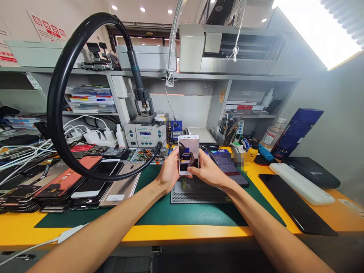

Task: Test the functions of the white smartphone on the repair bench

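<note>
A white smartphone (189, 151) is held upright above the bench, its lit screen showing a camera-like picture of the bench. My left hand (169, 171) grips its left side, fingers partly hidden behind it. From the right, my right hand (209, 168) also holds the phone, with the thumb lying over the lower part of the screen. Beneath both hands is a grey perforated pad (199, 194) on a green mat (153, 214). Just right of my right hand, a dark phone (231, 168) lies on the mat with a timer on its screen.
Stacked phones (69, 178) fill the left side. A hot air station (146, 132) stands behind, its thick black hose (55, 94) looping over the left. At right lie a long black panel (297, 204) and a white case (301, 184), near a clear bottle (273, 134).
</note>
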Demonstrator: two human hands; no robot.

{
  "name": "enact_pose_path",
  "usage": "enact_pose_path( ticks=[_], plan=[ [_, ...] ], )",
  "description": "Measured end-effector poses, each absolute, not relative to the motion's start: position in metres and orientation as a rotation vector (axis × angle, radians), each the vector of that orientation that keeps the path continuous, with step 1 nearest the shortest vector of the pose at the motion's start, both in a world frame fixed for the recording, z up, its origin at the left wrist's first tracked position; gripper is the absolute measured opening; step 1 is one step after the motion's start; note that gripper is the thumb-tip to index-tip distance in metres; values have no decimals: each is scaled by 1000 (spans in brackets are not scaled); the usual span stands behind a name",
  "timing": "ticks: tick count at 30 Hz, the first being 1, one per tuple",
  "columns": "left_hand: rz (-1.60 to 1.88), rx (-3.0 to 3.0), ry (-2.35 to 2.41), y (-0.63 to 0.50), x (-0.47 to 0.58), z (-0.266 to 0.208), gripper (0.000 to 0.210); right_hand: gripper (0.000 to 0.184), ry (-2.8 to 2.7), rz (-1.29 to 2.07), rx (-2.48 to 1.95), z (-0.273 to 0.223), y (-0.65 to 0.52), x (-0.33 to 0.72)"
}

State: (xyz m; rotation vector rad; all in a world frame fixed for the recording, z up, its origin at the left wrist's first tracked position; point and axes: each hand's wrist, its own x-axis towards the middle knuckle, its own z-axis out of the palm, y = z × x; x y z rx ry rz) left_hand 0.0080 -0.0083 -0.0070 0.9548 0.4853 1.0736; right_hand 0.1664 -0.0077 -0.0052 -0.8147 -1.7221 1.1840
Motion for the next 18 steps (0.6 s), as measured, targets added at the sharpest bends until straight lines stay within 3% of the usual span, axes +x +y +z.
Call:
enact_pose_path(
  ticks=[18],
  plan=[
    [1079, 932, 494, -10, 9, -5, 45, 41, -1710, 1223, -821, -2, -11, 166]
  ],
)
